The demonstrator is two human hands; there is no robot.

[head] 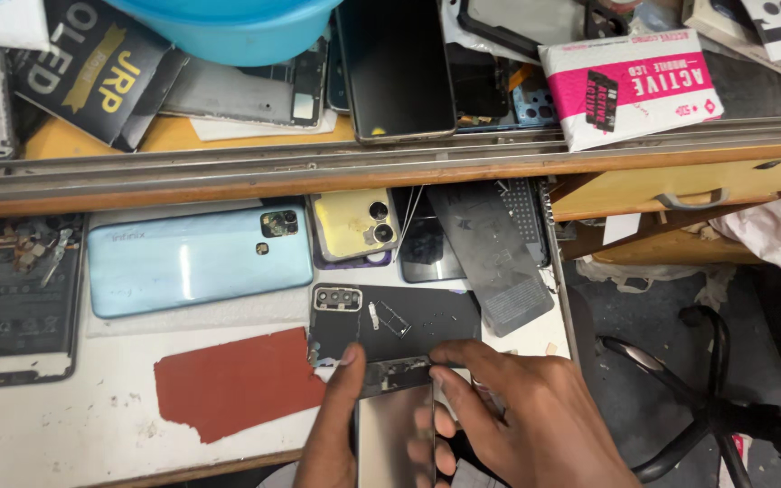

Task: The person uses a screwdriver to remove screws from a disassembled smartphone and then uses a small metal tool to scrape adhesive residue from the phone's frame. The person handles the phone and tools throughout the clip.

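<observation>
white worktable (pixel 65 425) fills the lower left, with a wooden shelf rail (pixel 255 176) running across above it. on the table lie a pale blue phone back cover (pixel 196 259), an opened phone frame (pixel 18 298) at far left, a torn red sheet (pixel 232 384), a yellow phone cover (pixel 352 224) and a dark back panel (pixel 390 321) bearing 1 small sim tray (pixel 392 319). at the table's near edge both hands pinch a phone (pixel 395 434) with a reflective screen: left hand (pixel 332 425) fingers grasping its left side, right hand (pixel 526 420) fingers closed on its top right corner
</observation>
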